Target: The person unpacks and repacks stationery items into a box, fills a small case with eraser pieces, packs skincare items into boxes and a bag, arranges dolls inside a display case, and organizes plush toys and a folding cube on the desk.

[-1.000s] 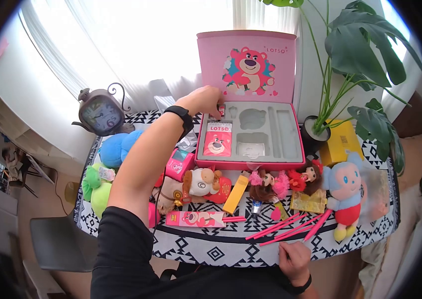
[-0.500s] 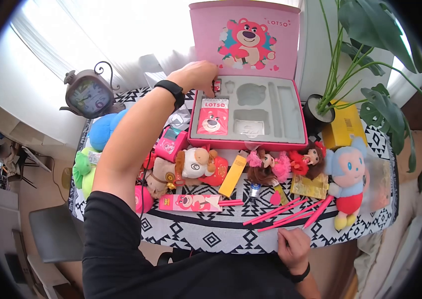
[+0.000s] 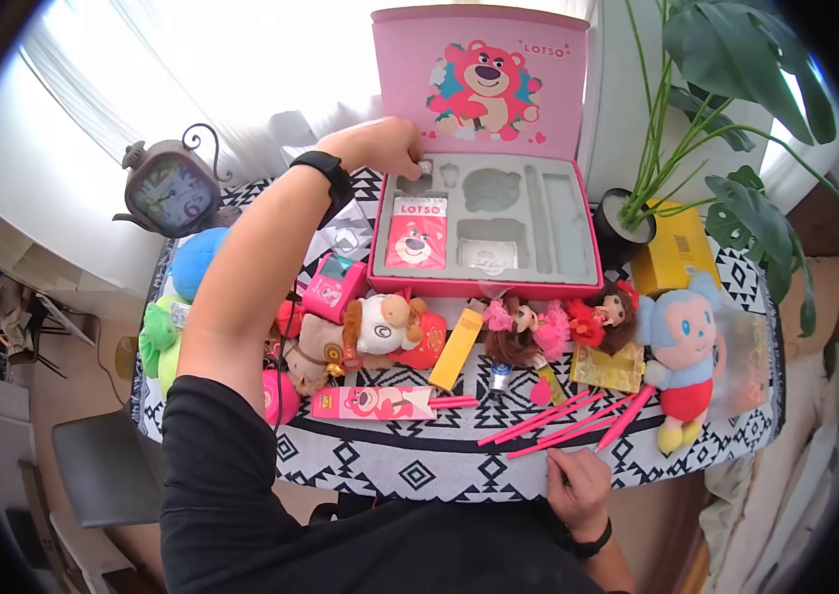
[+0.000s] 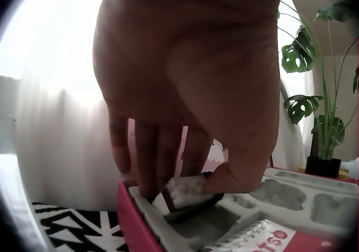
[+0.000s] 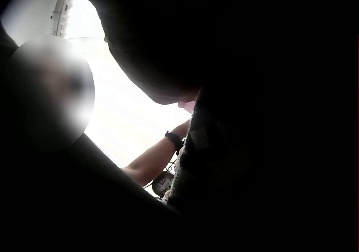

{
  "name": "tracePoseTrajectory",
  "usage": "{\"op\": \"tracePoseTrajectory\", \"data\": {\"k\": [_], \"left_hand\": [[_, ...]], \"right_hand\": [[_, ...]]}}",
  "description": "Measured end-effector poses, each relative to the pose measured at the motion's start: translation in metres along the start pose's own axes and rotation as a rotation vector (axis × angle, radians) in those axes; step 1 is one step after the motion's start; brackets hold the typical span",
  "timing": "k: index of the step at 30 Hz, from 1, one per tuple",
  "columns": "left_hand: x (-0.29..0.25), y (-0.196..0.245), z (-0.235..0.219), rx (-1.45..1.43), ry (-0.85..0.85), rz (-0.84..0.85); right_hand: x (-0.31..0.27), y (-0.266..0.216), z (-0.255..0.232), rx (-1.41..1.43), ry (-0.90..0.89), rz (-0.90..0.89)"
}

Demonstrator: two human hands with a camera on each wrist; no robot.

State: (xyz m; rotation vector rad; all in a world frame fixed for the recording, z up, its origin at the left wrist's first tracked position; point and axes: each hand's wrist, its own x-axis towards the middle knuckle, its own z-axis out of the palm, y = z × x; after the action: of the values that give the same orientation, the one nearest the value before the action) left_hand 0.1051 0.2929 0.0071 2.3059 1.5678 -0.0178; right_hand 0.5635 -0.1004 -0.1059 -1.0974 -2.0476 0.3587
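Note:
My left hand [image 3: 385, 147] reaches over the back left corner of the gift box [image 3: 484, 287]. In the left wrist view, its thumb and fingers pinch a small whitish, bumpy piece [image 4: 188, 191] with a dark edge. The piece is tilted at a hollow in the grey foam insert [image 3: 566, 213]; its exact kind is unclear. A spiral notepad [image 3: 417, 233] lettered LOTSO lies in the insert just in front. By the front table edge, my right hand [image 3: 581, 487] rests with loosely curled fingers, near several slim pink sticks [image 3: 538, 421]. The right wrist view is mostly dark.
The box's pink lid [image 3: 484, 79] stands upright behind it. Plush toys and dolls [image 3: 548, 332] line its front, with a yellow box [image 3: 456, 346] and a pink stick pack [image 3: 370, 403]. A clock [image 3: 172, 188] stands left, a potted plant [image 3: 623, 233] right.
The small piece in my left hand has turned from its red side to a whitish side, staying at the same corner. My right hand stays put. The head view has shifted.

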Motion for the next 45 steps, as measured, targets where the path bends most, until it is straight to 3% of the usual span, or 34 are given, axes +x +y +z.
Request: {"op": "tracePoseTrajectory", "data": {"k": [7,9,12,17,18,19,20,21,22,24,27,32,45], "left_hand": [[-0.013,0.014,0.009,0.190,0.088,0.073],[-0.010,0.012,0.012,0.424,0.216,0.072],[-0.025,0.015,0.001,0.355,0.337,0.166],[-0.135,0.131,-0.015,0.443,0.451,0.261],[-0.163,0.159,-0.004,0.471,0.441,0.245],[-0.191,0.176,0.011,0.377,0.448,0.380],[-0.223,0.201,0.028,0.339,0.409,0.368],[-0.246,0.228,0.051,0.226,0.508,0.405],[-0.268,0.249,0.069,0.175,0.424,0.359],[-0.291,0.271,0.110,0.073,0.418,0.387],[-0.303,0.265,0.175,-0.030,0.516,0.360],[-0.316,0.261,0.237,-0.048,0.709,0.312],[-0.323,0.242,0.265,-0.050,0.743,0.399]], "right_hand": [[0.002,0.002,0.002,-0.003,0.023,-0.025],[0.000,0.001,0.001,0.002,0.021,-0.024],[-0.001,0.004,0.002,0.010,0.037,-0.047],[0.005,-0.004,-0.009,0.064,0.027,-0.047],[0.009,-0.011,-0.012,0.103,0.035,-0.055],[0.017,-0.018,-0.015,0.147,0.020,-0.062],[0.023,-0.024,-0.014,0.144,0.017,-0.053],[0.029,-0.030,-0.012,0.211,0.012,-0.094],[0.034,-0.035,-0.010,0.283,0.009,-0.136],[0.040,-0.042,-0.002,0.315,-0.022,-0.160],[0.044,-0.055,0.013,0.343,-0.112,-0.079],[0.039,-0.061,0.039,0.266,-0.179,-0.040],[0.033,-0.071,0.046,0.278,-0.334,-0.035]]}}
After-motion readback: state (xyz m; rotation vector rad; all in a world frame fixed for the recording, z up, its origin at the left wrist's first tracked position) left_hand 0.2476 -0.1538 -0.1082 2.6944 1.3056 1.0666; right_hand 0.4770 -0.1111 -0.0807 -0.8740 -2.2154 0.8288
